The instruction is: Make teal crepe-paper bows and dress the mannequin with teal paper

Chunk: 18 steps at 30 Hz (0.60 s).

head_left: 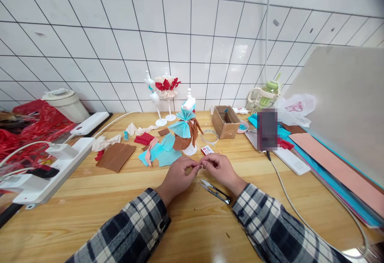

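Observation:
My left hand (pixel 177 174) and my right hand (pixel 219 168) meet fingertip to fingertip over the wooden table (pixel 90 199), both pinched on something tiny between them that I cannot make out. Small thread snips (pixel 215 191) lie on the table just under my right wrist. Right behind my hands stands a small white figure dressed in turquoise and brown paper (pixel 186 129), with turquoise paper scraps (pixel 160 153) beside it and a small red-and-white box (pixel 207 150) near my right fingers.
Brown paper (pixel 116 156) and red scraps (pixel 144 138) lie at left, with a white power strip (pixel 51 163) and red plastic bags (pixel 36 127). A cardboard box (pixel 226 121), tape ring (pixel 209 136), phone (pixel 267 130), white cable (pixel 300 215) and coloured paper sheets (pixel 333 171) fill the right.

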Each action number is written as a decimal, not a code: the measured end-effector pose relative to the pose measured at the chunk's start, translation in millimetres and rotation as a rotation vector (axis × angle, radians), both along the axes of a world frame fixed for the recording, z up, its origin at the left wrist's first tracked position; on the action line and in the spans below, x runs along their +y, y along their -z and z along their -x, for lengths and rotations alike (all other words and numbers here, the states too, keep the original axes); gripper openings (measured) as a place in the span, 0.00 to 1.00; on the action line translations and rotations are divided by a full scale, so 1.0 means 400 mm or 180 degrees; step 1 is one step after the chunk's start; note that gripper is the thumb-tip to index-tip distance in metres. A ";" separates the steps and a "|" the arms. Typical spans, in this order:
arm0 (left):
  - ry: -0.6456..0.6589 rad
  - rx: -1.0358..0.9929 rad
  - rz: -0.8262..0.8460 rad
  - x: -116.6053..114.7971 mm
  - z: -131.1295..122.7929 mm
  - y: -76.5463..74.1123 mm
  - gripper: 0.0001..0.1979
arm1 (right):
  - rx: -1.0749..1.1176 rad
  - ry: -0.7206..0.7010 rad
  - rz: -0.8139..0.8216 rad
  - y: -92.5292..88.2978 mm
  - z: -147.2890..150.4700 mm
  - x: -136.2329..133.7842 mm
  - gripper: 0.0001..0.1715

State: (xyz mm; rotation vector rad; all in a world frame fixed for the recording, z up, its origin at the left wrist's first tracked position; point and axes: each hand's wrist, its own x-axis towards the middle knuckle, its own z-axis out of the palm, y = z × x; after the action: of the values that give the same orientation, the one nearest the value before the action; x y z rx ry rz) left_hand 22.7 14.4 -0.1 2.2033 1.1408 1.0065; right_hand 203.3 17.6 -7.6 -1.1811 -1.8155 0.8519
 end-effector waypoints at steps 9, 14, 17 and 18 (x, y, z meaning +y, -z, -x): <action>0.0176 -0.0207 0.0066 -0.004 0.000 -0.015 0.08 | 0.0384 0.0004 0.0325 -0.006 -0.007 0.007 0.11; 0.0650 -0.0778 0.0442 -0.013 0.006 -0.028 0.08 | 0.0534 0.0460 0.0541 0.016 -0.024 0.033 0.13; 0.0745 -0.1070 0.0645 -0.014 0.012 -0.028 0.09 | 0.0388 0.0557 0.0576 0.021 -0.034 0.040 0.13; 0.0748 -0.1116 0.0685 -0.014 0.013 -0.028 0.09 | 0.0362 0.0565 0.0591 0.022 -0.036 0.042 0.13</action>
State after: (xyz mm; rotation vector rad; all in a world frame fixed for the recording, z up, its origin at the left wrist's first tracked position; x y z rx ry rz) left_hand 17.3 8.6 11.1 1.8485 0.7731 1.0604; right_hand 217.8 34.4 -16.2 -1.3599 -1.5409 0.9789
